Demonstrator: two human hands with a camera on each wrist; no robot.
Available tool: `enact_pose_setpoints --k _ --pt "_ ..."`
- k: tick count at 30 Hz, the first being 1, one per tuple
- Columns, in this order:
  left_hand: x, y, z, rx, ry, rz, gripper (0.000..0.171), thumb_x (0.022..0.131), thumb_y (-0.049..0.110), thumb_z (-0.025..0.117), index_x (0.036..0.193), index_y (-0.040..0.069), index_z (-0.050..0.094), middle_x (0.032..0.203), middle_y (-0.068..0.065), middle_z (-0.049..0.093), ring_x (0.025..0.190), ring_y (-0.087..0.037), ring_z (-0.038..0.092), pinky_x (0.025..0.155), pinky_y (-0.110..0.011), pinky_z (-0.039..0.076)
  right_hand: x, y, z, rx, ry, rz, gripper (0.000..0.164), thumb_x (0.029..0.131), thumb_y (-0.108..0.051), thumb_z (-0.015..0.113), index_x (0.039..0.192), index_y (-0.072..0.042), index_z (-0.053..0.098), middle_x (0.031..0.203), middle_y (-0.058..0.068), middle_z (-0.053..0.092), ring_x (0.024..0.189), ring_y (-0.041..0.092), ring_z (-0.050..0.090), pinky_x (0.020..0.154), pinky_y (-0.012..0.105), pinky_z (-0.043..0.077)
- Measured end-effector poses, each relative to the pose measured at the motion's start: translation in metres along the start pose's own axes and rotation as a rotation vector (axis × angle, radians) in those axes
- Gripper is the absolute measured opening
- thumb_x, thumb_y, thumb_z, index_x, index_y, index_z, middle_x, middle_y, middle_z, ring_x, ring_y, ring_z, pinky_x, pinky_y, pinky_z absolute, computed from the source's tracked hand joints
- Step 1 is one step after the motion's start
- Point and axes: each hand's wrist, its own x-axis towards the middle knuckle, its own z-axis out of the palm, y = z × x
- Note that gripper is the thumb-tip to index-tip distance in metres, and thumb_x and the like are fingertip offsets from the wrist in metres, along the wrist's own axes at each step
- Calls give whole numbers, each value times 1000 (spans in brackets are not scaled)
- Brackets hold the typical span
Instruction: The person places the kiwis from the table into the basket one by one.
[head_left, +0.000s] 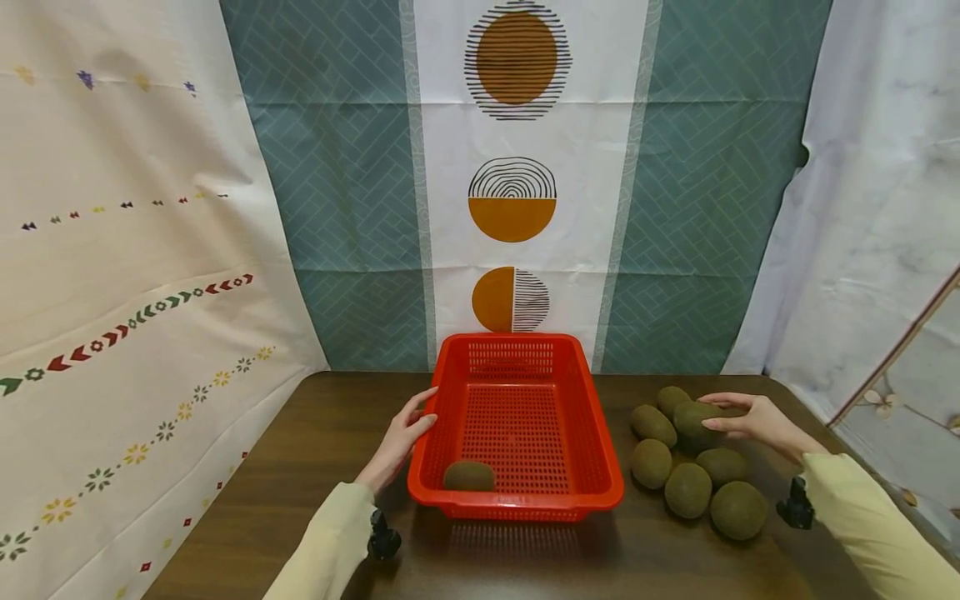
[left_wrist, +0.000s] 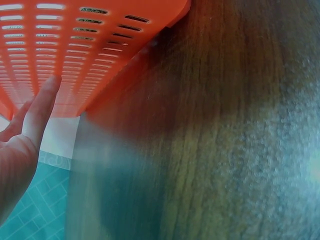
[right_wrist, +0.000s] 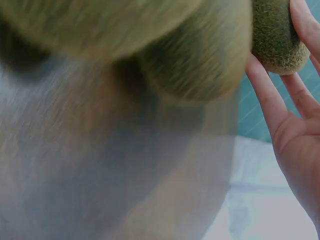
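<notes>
A red perforated plastic basket (head_left: 517,502) stands on the table, one brown fuzzy kiwi (head_left: 469,476) lying in its near left corner. My left hand (head_left: 399,437) is at the basket's left side, its fingertips touching the rim. In the left wrist view, fairly straight fingers (left_wrist: 42,107) lie against the slotted outer wall. To the right of the basket, my right hand (head_left: 759,423) holds a kiwi (head_left: 693,423) between thumb and fingers, above a group of several kiwis (head_left: 687,490). The right wrist view shows the held kiwi (right_wrist: 276,40) beside other kiwis (right_wrist: 195,60) that look large and blurred.
The dark wooden table (head_left: 330,442) runs back to a patterned curtain (head_left: 517,250) behind the basket. Cloths hang at the left (head_left: 135,333) and right (head_left: 862,292). Bare wood lies left of the basket.
</notes>
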Motion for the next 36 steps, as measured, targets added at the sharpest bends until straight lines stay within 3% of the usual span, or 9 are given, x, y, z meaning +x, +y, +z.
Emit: enact_pose_setpoints --k 8,15,23,36 --pt "1 -3 -1 -5 -1 2 51 94 10 49 140 8 29 121 -32 41 102 -48 48 73 -45 49 12 -31 11 24 -13 -18 53 84 -18 66 128 3 46 127 31 38 92 19 60 74 42 50" --pt "8 -21 -6 13 38 17 48 93 13 51 138 15 35 119 -26 46 97 -41 54 71 -45 50 21 -61 26 108 -9 -43 51 85 -14 64 129 4 44 127 31 36 92 31 59 76 46 48" --pt "10 -25 -8 30 43 32 46 93 17 52 136 21 38 117 -21 48 97 -38 56 71 -45 50 34 -95 43 204 -36 -25 52 85 -16 65 129 3 44 127 30 36 93 24 60 77 46 47" --pt "10 -26 -8 31 46 42 48 92 18 53 137 18 37 118 -23 48 97 -39 55 71 -45 50 61 -153 107 254 -113 -10 50 81 -12 69 124 5 49 113 26 48 87 32 61 73 45 49"
